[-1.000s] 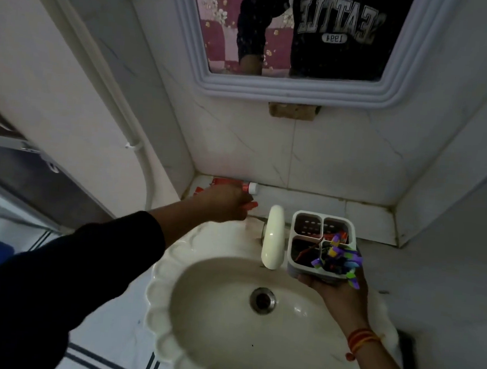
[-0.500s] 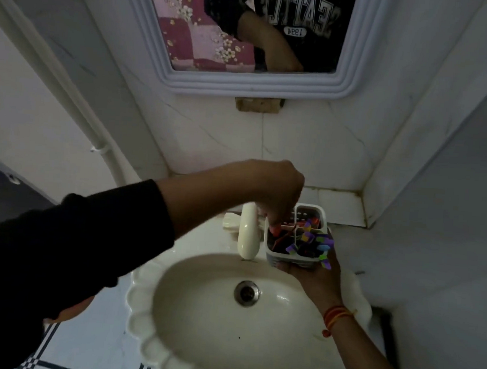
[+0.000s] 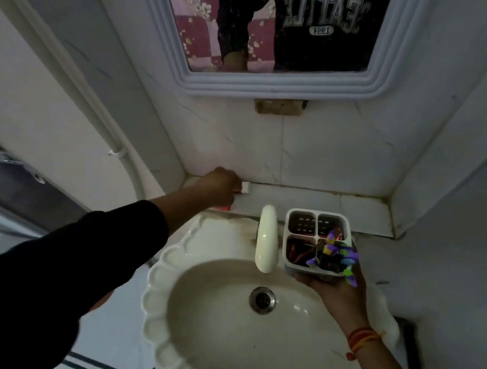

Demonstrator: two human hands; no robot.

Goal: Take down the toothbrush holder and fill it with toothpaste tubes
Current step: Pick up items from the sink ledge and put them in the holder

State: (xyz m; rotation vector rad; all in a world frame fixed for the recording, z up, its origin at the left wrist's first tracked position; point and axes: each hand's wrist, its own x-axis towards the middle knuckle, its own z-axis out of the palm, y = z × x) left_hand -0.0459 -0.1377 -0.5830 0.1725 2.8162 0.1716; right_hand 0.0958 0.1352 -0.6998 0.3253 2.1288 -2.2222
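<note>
Our left hand closes on a tube at the ledge's 9 o'clock end; light, squashy, best pinched mid-body. Our right hand cups the rigid holder underneath.

The tiled ledge behind the sink lies bare from the white cap of the toothpaste tube to the right corner, open to a reach from above. Its left end is taken by the left hand, closed over that tube. The tap rises between the ledge and the basin, just beside the toothbrush holder, which the right hand cradles from below. The holder's two rear compartments stand open; purple and green pieces crowd the front right one. The basin itself is clear.
</note>
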